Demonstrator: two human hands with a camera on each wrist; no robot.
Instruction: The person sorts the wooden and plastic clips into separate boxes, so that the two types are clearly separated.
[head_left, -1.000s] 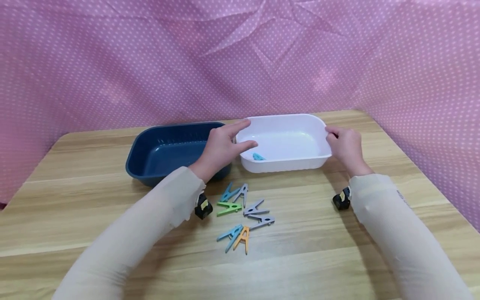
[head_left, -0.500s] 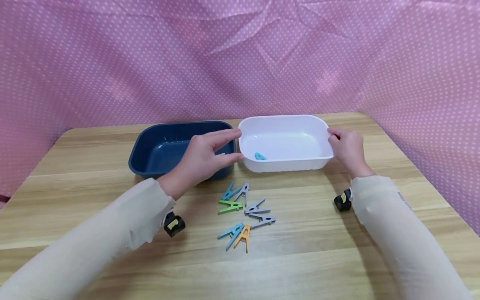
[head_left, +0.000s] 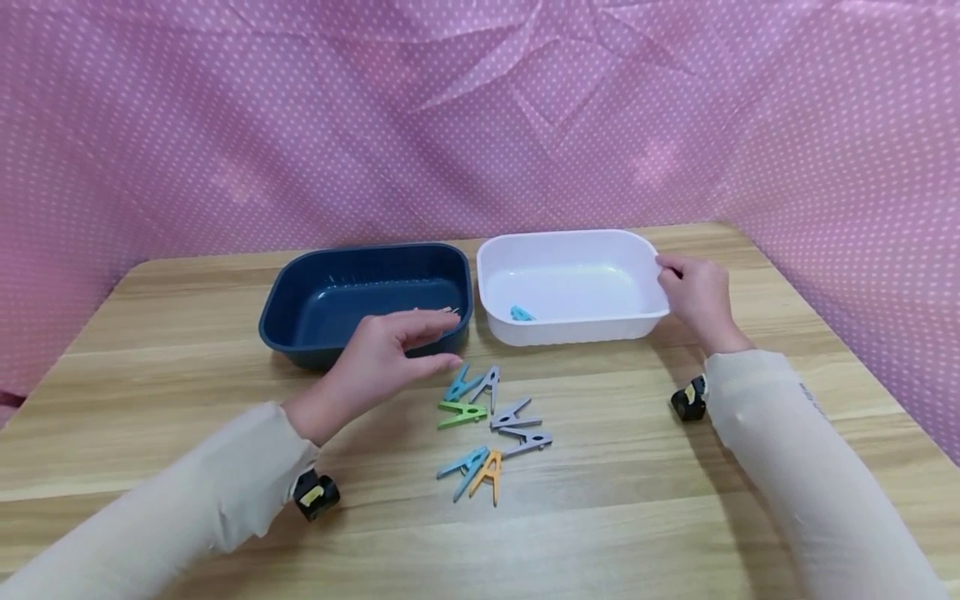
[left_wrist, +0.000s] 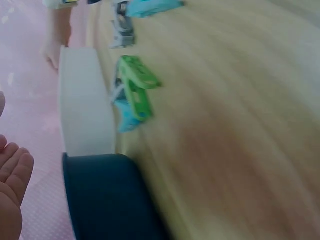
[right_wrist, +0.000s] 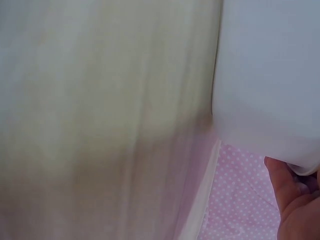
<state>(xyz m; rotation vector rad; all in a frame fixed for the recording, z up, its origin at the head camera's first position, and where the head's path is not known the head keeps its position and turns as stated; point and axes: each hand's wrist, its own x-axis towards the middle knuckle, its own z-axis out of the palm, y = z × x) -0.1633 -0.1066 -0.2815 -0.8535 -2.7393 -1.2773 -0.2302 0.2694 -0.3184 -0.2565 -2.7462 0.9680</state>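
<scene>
My right hand (head_left: 701, 302) pinches the right rim of a white plastic basin (head_left: 573, 329), thumb and fingers on its edge; the right wrist view shows the same hand (right_wrist: 297, 200) at the basin's corner. Inside the basin lies a light-blue clothespin (head_left: 521, 314). My left hand (head_left: 382, 358), fingers extended and holding nothing, hovers by the front right of a navy basin (head_left: 300, 357). Just right of its fingertips, several clothespins lie on the table: a green one (head_left: 461, 413), an orange one (head_left: 487, 475), a blue one (head_left: 470, 467) and a grey one (head_left: 516, 414) among them.
The two basins stand side by side at the back of the wooden table (head_left: 600, 533). A small pale item (head_left: 452, 310) shows inside the navy basin, partly hidden by my left hand. Behind hangs a pink dotted cloth (head_left: 480, 125).
My left hand has drawn back from the white basin's left rim, moving left and toward me past the navy basin. The white basin has shifted slightly right. My right hand keeps its grip.
</scene>
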